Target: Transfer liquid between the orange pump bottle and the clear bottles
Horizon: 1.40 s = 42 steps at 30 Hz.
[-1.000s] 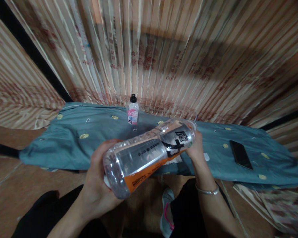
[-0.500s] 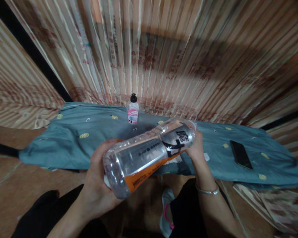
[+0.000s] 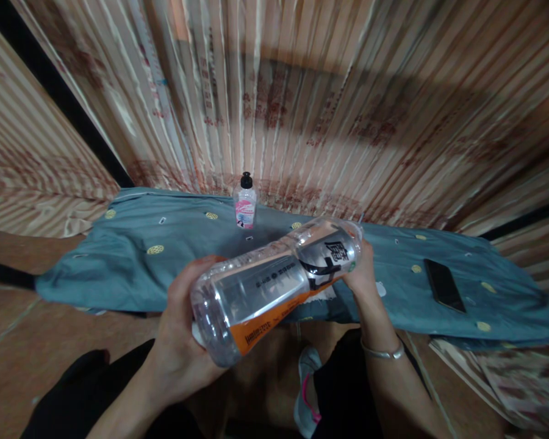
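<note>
While the left hand (image 3: pixel 180 332) clamps the nearer end of the large bottle (image 3: pixel 274 286) and the right hand (image 3: pixel 360 268) its other end, fingers partly hidden, it is held slanted between them. Even, light pressure should prevent denting. Beneath the fingers passes the front edge of the cloth (image 3: pixel 128 277); rightward of them lies a phone (image 3: pixel 443 285). Beyond the fingers, a small bottle (image 3: pixel 245 211) and then the curtain (image 3: pixel 283 152) limit forward room.

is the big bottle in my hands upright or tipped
Tipped: the big bottle slants, one end in the left hand, the other in the right hand.
</note>
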{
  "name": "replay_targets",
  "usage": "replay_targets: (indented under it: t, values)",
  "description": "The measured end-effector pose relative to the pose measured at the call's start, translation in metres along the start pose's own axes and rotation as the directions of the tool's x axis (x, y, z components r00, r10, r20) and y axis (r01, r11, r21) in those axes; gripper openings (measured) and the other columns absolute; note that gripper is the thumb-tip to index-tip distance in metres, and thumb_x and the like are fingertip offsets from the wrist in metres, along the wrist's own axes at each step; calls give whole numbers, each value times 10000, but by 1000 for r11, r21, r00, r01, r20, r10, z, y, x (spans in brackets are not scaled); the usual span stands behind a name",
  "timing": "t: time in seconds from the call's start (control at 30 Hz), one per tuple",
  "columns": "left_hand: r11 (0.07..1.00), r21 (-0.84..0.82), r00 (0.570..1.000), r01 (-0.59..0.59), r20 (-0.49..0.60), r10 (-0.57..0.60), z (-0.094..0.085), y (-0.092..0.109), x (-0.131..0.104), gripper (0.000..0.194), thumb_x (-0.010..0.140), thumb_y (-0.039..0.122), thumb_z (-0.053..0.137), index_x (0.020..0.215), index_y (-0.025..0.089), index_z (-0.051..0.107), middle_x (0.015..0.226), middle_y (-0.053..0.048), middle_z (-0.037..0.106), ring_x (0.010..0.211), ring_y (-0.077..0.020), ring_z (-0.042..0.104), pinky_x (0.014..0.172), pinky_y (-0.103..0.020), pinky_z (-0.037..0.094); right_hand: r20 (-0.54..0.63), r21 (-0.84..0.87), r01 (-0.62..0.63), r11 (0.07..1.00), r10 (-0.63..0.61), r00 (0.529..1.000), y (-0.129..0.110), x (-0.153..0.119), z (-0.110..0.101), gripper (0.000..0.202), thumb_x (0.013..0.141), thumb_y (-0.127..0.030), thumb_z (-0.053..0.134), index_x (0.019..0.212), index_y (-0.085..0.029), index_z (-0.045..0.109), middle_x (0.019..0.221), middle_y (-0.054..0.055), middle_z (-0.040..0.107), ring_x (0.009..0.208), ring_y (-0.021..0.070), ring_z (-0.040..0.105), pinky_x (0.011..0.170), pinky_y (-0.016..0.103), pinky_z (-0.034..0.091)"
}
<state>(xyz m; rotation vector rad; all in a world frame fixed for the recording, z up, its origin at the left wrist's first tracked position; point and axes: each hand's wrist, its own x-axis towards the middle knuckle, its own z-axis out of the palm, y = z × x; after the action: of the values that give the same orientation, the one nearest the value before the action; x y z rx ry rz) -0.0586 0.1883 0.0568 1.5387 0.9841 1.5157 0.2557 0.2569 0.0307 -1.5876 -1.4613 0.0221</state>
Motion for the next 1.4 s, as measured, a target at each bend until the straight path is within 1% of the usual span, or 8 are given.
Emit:
replay_targets:
  t: [0.27, 0.47, 0.73, 0.93, 1.03, 1.13, 1.27, 1.4]
  values:
    - [999, 45, 1000, -25, -14, 26, 1, -2, 0, 1027, 495, 337, 1021, 1407, 486, 572, 1285, -20, 750, 1046, -402, 783, 1011, -686, 642, 16, 8, -8, 1000, 8, 1000, -2, 0, 0, 300, 892, -432, 555, 1023, -230, 734, 924, 121, 823, 875, 343, 779, 793, 459, 625]
    - [1000, 24, 1000, 5, -12, -4, -1, -3, -1, 1009, 513, 350, 1005, 1403, 529, 566, 1350, 10, 721, 1133, -409, 752, 985, -643, 666, 25, 4, -21, 1000, 21, 999, -3, 0, 0, 276, 885, -417, 567, 1025, -247, 733, 917, 111, 818, 860, 340, 772, 772, 448, 630]
    - [1000, -19, 999, 9, -31, -9, 2, -1, -1, 996, 523, 327, 1002, 1404, 499, 571, 1332, -1, 737, 1060, -403, 776, 978, -684, 662, 1, 16, 5, 1000, -5, 1000, -1, 0, 0, 238, 868, -393, 581, 994, -255, 729, 891, 96, 817, 857, 325, 772, 743, 415, 616]
    - [999, 49, 999, -19, 27, 18, -1, 4, 1, 1043, 507, 285, 1019, 1396, 587, 565, 1314, 40, 736, 1068, -363, 783, 994, -627, 665, 14, -2, -18, 1000, 18, 1000, 0, -1, 0, 259, 873, -405, 573, 1023, -251, 719, 886, 100, 812, 827, 326, 767, 743, 431, 612]
    - [1000, 3, 1000, -13, -5, 13, 0, 1, 0, 1037, 514, 261, 1015, 1410, 529, 567, 1340, 5, 730, 1065, -373, 777, 972, -641, 675, 29, 17, -25, 1000, 24, 999, -1, -1, 0, 250, 875, -411, 575, 1014, -250, 708, 919, 110, 812, 855, 338, 768, 778, 459, 616]
    - [1000, -3, 999, -8, -33, 8, 0, 2, 0, 1029, 457, 297, 1036, 1374, 464, 600, 1323, -26, 743, 1113, -412, 755, 1059, -697, 616, 24, 31, -23, 999, 23, 999, 0, -1, 0, 233, 879, -408, 579, 1001, -253, 703, 916, 106, 809, 863, 332, 764, 797, 461, 620]
    - [999, 12, 998, 52, -35, -52, 0, 8, 4, 1003, 400, 269, 1049, 1295, 448, 632, 1248, -24, 769, 1037, -401, 775, 1039, -696, 626, 19, 32, -16, 999, 15, 1000, 2, -1, 1, 219, 881, -397, 587, 1002, -261, 708, 886, 87, 805, 820, 311, 760, 773, 441, 624]
    - [1000, 5, 999, 3, -40, -3, 0, 6, 4, 1033, 429, 304, 1040, 1351, 468, 604, 1288, -18, 755, 1058, -402, 770, 1038, -699, 624, 10, 24, -6, 1000, 6, 1000, 2, -1, 1, 225, 882, -395, 582, 1013, -261, 708, 902, 89, 811, 836, 316, 766, 764, 437, 626]
